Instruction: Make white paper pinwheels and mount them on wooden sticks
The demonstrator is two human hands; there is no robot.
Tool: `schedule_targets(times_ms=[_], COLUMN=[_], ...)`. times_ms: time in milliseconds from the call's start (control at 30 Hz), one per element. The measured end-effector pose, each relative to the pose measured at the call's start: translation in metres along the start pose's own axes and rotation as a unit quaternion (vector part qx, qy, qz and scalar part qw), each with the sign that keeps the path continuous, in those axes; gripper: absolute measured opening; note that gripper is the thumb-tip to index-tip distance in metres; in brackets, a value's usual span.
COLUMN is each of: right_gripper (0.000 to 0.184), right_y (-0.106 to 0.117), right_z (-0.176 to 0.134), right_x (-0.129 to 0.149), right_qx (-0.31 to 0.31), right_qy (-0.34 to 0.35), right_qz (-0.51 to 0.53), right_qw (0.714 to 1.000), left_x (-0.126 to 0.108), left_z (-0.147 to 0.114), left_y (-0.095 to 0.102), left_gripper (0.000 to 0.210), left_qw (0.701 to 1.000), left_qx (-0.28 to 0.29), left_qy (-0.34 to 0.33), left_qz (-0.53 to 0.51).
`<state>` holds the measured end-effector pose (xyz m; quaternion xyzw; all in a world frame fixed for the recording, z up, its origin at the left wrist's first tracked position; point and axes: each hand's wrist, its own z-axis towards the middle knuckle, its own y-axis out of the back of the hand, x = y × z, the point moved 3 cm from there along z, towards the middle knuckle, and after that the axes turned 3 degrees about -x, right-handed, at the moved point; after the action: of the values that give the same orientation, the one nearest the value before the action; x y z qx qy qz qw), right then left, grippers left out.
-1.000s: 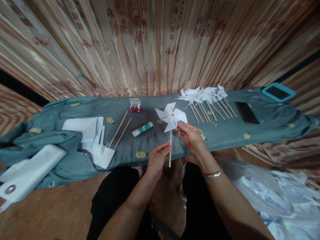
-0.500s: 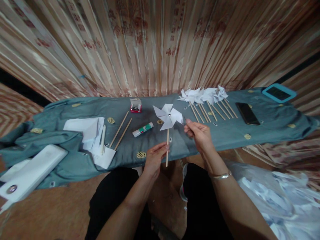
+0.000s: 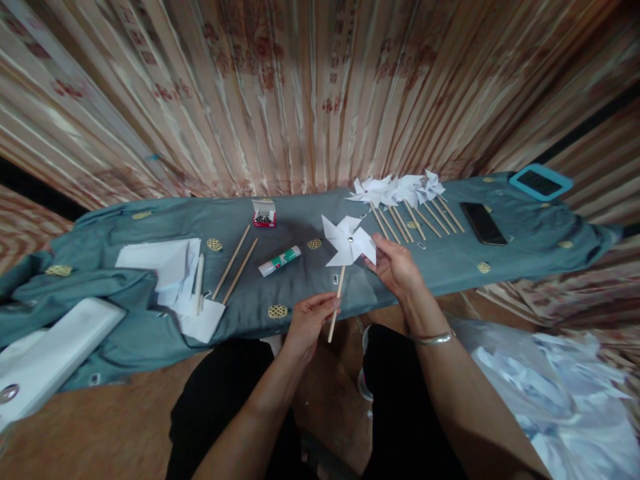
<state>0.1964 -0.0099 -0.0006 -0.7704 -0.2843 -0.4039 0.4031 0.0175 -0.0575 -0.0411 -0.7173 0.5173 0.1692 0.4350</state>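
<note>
A white paper pinwheel [image 3: 345,241] with a shiny pin at its centre is held up over the near edge of the table. Its light wooden stick is pinched low down by my left hand [image 3: 311,319], and the stick leans a little to the right. My right hand [image 3: 397,265] is at the right-hand blade, thumb and fingers closed on its edge. Beyond it, several finished-looking white pinwheels [image 3: 400,190] lie side by side, sticks toward me. A glue stick [image 3: 279,261] rests to the left of the held pinwheel.
On the cloth-covered table [image 3: 300,293] are a small open red box of metal pins [image 3: 264,215], two loose sticks [image 3: 241,271], white paper sheets [image 3: 165,263], a white candle-like rod [image 3: 199,283], a white case [image 3: 65,357], a phone [image 3: 483,223] and a blue-framed tablet [image 3: 541,182]. A plastic bag [image 3: 540,400] of paper pieces stands lower right.
The pinwheel has turned and tilted to the right. My right hand, earlier just off the blade, now touches its edge. My left hand keeps the stick. The view has shifted slightly.
</note>
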Motion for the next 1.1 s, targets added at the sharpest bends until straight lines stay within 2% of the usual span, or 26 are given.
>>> schedule_targets(times_ms=[367,533,700,833,1100], right_gripper=[0.031,0.026,0.026,0.031,0.042], right_y=[-0.002,-0.003,-0.006,-0.008,-0.017], right_z=[-0.002,-0.005,-0.009,-0.011,-0.017], right_x=[-0.006,-0.008,-0.010,-0.011,-0.016], right_qx=[0.030,0.018,0.007,0.004,0.038], right_qy=[-0.017,-0.048,-0.050,-0.048,-0.046], right_qz=[-0.026,-0.018,-0.023,-0.034,-0.071], right_qw=[0.999,0.998,0.998,0.998,0.996], left_x=[-0.001,-0.002,-0.001,-0.001,-0.002], left_z=[0.002,0.002,0.003,0.003,0.003], left_y=[0.000,0.000,0.000,0.000,0.001], left_gripper=[0.035,0.033,0.036,0.036,0.039], left_qw=[1.000,0.999,0.999,0.999,0.999], left_qx=[-0.020,-0.022,-0.022,-0.020,-0.019], left_qy=[-0.014,-0.015,-0.018,-0.020,-0.024], left_qz=[-0.013,-0.022,-0.029,-0.030,-0.042])
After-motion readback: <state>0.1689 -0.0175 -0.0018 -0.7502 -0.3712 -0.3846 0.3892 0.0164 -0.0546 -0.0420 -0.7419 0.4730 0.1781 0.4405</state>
